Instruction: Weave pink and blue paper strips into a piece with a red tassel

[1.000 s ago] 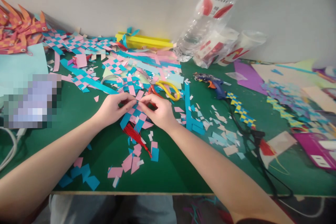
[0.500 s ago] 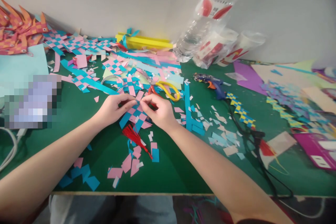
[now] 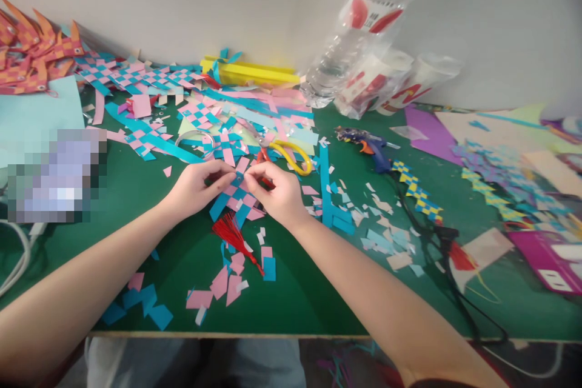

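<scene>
A woven piece of blue and pink paper strips (image 3: 240,194) lies between my hands on the green table. My left hand (image 3: 204,187) pinches its upper left part, thumb against the fingers. On the other side my right hand (image 3: 275,191) has its thumb and fingertips closed at the piece's upper right edge; what they hold, if anything, is too small to make out. A small dark round spot shows on the paper between the fingertips. Just below lies a red tassel (image 3: 236,239). Yellow and red handled scissors (image 3: 293,157) rest behind my right hand.
Paper scraps (image 3: 220,282) are scattered on the green table (image 3: 313,291). A glue gun (image 3: 370,148) with a black cord lies right of centre. Plastic-wrapped cups (image 3: 373,82) and a clear bottle (image 3: 354,30) stand at the back. Orange woven paper figures (image 3: 39,51) are piled back left.
My fingertips have parted slightly, showing more of the woven piece and the dark spot between them. The piece has shifted a little to the right.
</scene>
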